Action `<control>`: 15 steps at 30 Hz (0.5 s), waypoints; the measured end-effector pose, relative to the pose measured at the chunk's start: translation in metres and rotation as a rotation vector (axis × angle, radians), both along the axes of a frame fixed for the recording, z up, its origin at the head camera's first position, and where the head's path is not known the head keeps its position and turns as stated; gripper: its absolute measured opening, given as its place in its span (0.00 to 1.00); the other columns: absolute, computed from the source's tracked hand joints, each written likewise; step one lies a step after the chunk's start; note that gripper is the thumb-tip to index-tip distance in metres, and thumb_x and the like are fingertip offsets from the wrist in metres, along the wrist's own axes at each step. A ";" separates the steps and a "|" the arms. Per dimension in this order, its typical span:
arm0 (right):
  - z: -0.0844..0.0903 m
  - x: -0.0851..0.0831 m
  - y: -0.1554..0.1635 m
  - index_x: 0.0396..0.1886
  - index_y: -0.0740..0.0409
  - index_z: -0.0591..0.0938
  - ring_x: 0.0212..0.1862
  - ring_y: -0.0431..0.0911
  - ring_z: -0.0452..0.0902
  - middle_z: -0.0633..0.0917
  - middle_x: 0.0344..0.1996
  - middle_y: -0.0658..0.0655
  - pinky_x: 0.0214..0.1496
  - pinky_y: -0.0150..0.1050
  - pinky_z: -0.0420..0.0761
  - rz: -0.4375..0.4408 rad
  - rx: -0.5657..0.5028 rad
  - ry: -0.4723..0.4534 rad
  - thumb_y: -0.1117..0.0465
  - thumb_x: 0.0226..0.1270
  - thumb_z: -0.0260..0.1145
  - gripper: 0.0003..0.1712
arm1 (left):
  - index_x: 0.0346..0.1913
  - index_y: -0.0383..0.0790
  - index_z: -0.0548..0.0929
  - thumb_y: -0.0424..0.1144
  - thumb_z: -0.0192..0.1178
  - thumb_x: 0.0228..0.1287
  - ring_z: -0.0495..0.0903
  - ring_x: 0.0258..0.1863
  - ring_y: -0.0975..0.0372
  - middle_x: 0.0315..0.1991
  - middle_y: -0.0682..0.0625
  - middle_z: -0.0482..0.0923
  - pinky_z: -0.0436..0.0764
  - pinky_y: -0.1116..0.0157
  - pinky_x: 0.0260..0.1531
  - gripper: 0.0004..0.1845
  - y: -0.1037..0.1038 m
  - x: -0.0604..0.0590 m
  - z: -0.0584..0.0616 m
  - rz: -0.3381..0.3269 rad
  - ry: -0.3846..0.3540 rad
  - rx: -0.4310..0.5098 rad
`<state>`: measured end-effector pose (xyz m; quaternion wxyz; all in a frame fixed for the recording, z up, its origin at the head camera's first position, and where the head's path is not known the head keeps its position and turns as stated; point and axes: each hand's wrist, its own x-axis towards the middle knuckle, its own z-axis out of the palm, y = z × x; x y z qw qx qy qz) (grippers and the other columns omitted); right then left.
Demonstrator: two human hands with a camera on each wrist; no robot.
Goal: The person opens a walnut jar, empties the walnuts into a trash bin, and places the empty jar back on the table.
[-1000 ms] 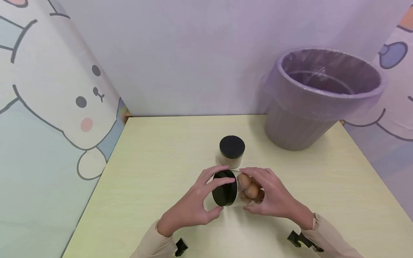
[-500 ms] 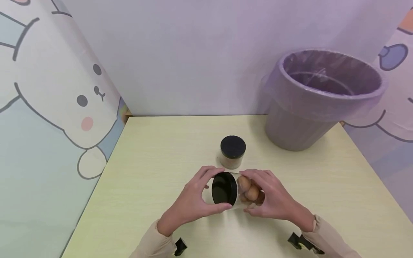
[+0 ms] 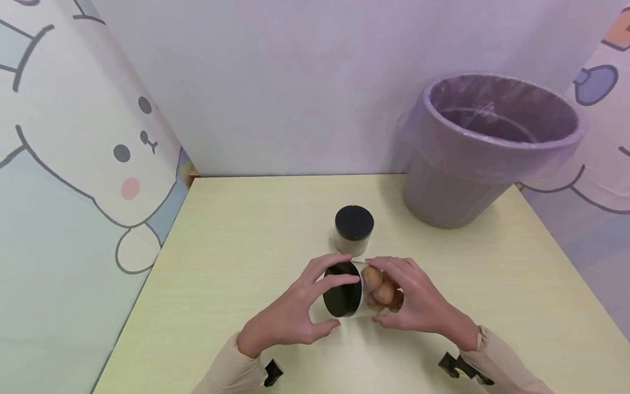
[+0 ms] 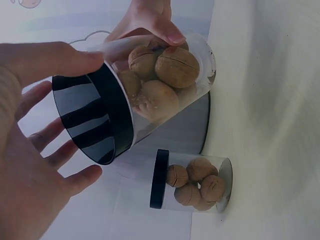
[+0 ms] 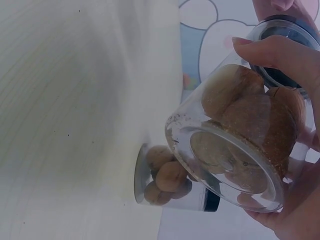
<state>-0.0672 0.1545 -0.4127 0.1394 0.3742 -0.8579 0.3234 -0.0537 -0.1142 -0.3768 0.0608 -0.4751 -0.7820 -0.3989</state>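
Left-hand fingers regripped on jar lid

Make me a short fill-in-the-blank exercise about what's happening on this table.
1. The right hand holds a clear jar filled with ____.
2. The left hand grips the jar's ____ lid.
3. Behind the hands a second jar stands ____ on the table.
4. The bin is lined with a ____ bag.

Missing words: walnuts; black; upright; plastic
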 end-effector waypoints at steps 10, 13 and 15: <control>-0.002 -0.001 0.001 0.61 0.52 0.73 0.50 0.42 0.75 0.78 0.54 0.48 0.49 0.42 0.68 0.001 -0.017 0.044 0.47 0.23 0.84 0.56 | 0.66 0.52 0.68 0.36 0.70 0.44 0.59 0.65 0.58 0.68 0.49 0.56 0.71 0.61 0.56 0.41 0.002 -0.003 -0.005 0.056 -0.035 0.017; -0.002 -0.001 0.001 0.61 0.52 0.74 0.49 0.41 0.74 0.78 0.54 0.47 0.49 0.40 0.68 0.002 -0.028 0.069 0.47 0.23 0.84 0.56 | 0.67 0.52 0.67 0.43 0.72 0.45 0.62 0.61 0.61 0.66 0.51 0.58 0.72 0.63 0.53 0.42 0.004 -0.003 -0.007 0.110 -0.077 0.033; -0.002 -0.001 0.001 0.61 0.52 0.74 0.50 0.40 0.74 0.77 0.54 0.46 0.49 0.39 0.67 0.001 -0.030 0.075 0.46 0.23 0.83 0.55 | 0.67 0.53 0.67 0.46 0.73 0.45 0.63 0.60 0.62 0.64 0.53 0.59 0.72 0.63 0.53 0.42 0.004 -0.003 -0.007 0.137 -0.095 0.044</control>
